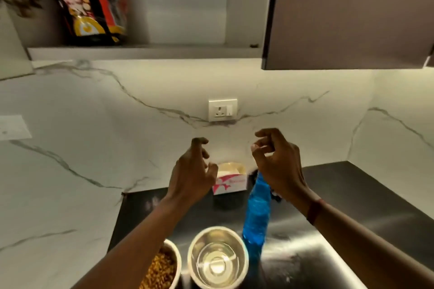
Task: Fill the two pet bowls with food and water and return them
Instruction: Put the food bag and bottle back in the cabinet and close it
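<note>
Home kitchen. Marble-look backsplash [94,148] w/ wall socket [222,110] at 12 o'clock. Open upper cabinet shelf [145,51] at 11 holds a pet food bag [87,0]; dark cabinet door [352,14] at 1. Steel counter [364,195] at 5. At 6: kibble bowl [175,251], steel bowl [202,244], blue bottle [256,213], small carton [231,180].

The dark steel worktop [352,195] carries a kibble bowl [177,258] beside a second bowl [204,244], a blue bottle [256,213] and a small carton [231,180]. Above, a shelf [141,50] holds a food bag [89,2].
</note>
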